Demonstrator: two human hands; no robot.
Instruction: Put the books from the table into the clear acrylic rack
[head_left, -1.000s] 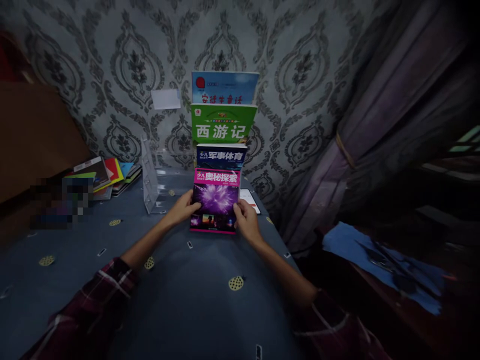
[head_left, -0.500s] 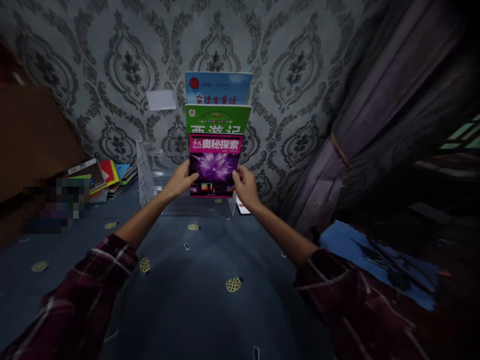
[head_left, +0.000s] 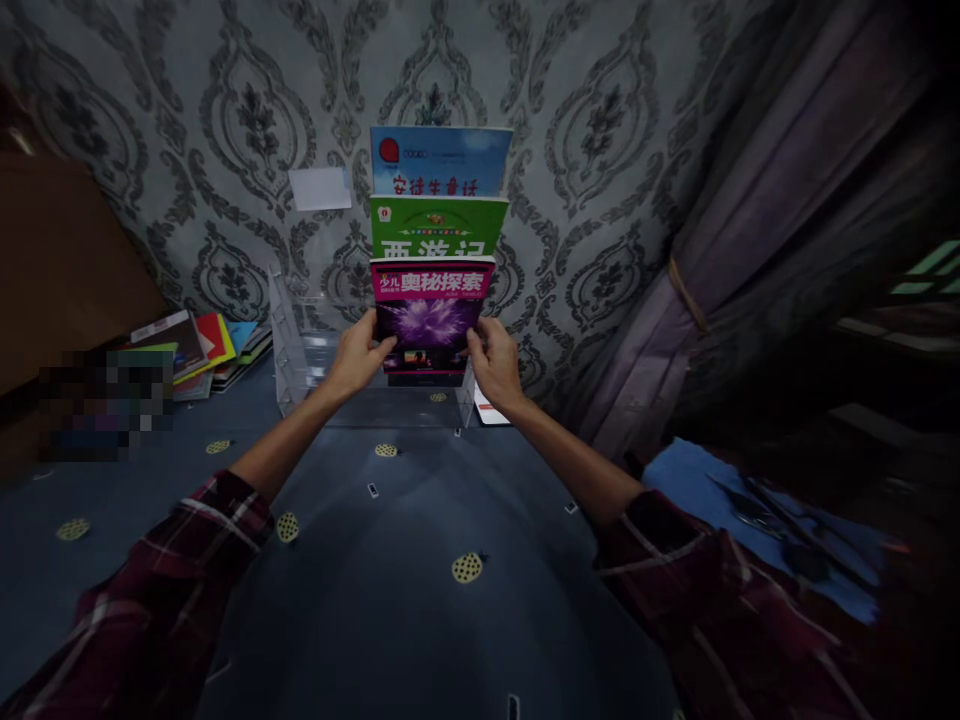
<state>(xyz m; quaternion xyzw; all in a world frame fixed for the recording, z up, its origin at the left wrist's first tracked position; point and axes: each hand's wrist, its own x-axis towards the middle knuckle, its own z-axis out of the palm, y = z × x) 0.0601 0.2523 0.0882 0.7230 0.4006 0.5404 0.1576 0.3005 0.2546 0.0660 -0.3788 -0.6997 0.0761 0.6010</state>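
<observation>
Between my two hands is a pink-and-purple book, its front cover facing me. My left hand grips its left edge with the thumb on the cover, and my right hand grips the right edge the same way. The book leans back at the front of a clear acrylic tiered rack. Behind it a green book stands in the rack, and higher at the back is a blue book. Most of both covers is hidden by the books in front. My fingers behind the pink-and-purple book are out of sight.
A pile of books lies at the left beside a brown box. A white card shows at the rack's upper left. A phone-like white object is right of the rack. Dark tools lie on a blue cloth at right.
The pink-and-purple book has tilted, its top going back toward the green book. Both hands still hold its edges. The view has shifted slightly.
</observation>
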